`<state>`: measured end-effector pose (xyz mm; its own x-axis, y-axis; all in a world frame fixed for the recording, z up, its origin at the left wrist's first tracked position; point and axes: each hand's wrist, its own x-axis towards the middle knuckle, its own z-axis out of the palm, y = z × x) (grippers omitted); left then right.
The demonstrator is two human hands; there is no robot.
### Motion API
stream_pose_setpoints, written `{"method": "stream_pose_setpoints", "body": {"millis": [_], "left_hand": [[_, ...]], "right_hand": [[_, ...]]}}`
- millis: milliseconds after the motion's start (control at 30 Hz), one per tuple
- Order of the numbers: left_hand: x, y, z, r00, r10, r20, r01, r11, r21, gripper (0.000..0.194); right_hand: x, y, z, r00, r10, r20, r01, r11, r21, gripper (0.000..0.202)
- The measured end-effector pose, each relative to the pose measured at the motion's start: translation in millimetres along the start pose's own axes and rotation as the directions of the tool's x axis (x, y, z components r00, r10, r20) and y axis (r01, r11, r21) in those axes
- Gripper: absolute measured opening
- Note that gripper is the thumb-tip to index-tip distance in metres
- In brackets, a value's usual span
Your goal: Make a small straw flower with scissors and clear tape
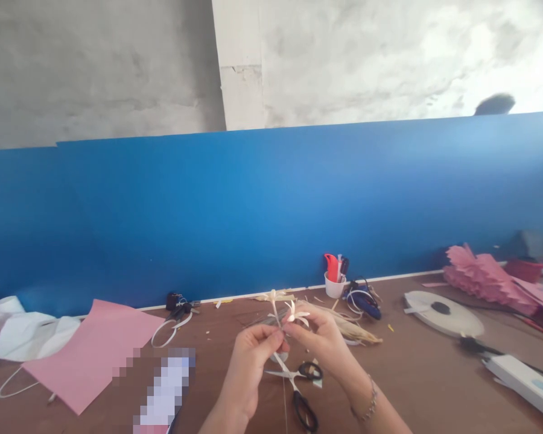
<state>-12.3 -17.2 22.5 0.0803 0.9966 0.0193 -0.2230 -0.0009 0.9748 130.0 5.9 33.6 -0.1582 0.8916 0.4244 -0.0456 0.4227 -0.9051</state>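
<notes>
In the middle of the head view my left hand [253,352] pinches a thin stem, closed between thumb and fingers. A small cream artificial flower [274,295] tops that stem. My right hand [323,337], with a bracelet on its wrist, is closed on a second cream flower [296,314] with curling petals. The fingertips of both hands nearly meet, partly hiding the stems. A thin thread hangs below them. Beneath the hands, black-handled scissors [294,380] lie spread on the brown table [226,325]. Behind my right hand lies a bundle of pale dried strips [355,328].
A white cup [334,286] with a red-handled tool stands by the blue partition [185,211]. Pink paper [95,349] and white material [31,337] lie left. At right are a cream oval device [457,316], a power strip [525,380] and pleated pink paper [484,277].
</notes>
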Motion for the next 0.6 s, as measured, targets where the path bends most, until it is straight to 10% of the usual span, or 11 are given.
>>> {"method": "stream_pose_setpoints", "body": {"millis": [433, 600], "left_hand": [[-3, -7, 5.2, 1.0, -0.017, -0.023, 0.016, 0.998, -0.06, 0.019], [-4, -6, 6.7, 0.998, -0.003, -0.069, -0.001, 0.999, -0.046, 0.02]], "right_hand": [[-1, 6, 2, 0.972, -0.234, -0.032, 0.224, 0.955, -0.193, 0.019], [-1, 11, 5, 0.995, 0.084, -0.048, -0.081, 0.995, 0.052, 0.019]]}}
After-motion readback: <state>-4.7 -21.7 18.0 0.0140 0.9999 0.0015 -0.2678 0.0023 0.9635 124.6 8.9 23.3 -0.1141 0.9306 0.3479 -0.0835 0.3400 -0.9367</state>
